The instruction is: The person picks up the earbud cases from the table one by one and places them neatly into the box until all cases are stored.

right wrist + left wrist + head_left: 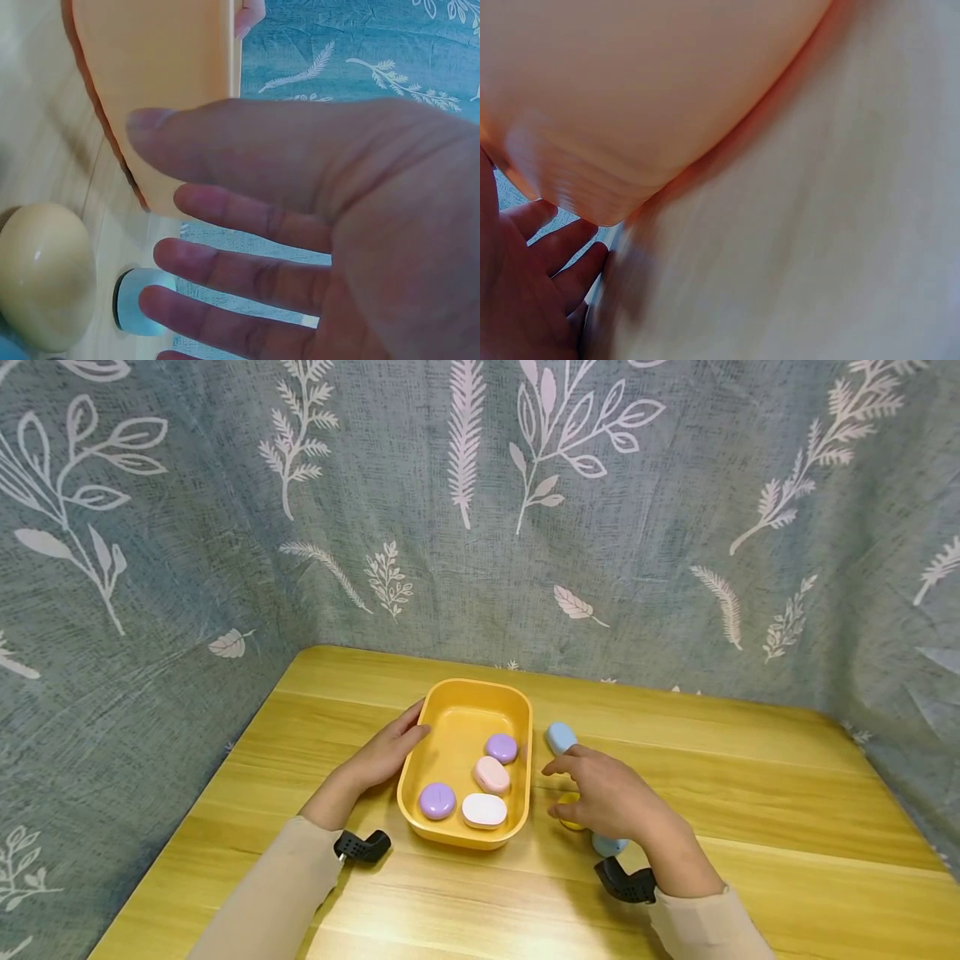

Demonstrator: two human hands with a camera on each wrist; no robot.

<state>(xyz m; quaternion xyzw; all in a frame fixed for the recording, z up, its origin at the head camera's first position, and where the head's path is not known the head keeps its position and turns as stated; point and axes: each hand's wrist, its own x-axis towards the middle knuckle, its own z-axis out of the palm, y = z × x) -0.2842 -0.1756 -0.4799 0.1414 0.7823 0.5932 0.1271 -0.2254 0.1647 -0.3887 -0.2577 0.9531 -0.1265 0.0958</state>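
My left hand [382, 756] holds the left side of a yellow plastic bin [525, 710], thumb over the rim and fingers along the outer wall. Inside lie two purple rounded pieces [437, 801], a pink oval one [492, 775] and a white oval one [483, 811]. Right of the bin, my right hand [611, 789] hovers with fingers extended and nothing in its grasp. Near its fingertips is a light-blue oval piece [560, 737]. A yellow rounded piece [46, 277] and another blue piece [609, 844] sit below the hand, partly hidden by it in the head view.
The wooden table [750, 785] extends to both sides of the bin. A grey-blue curtain with white leaf prints [420, 485] hangs behind and along the sides. Each wrist carries a black camera mount [626, 882].
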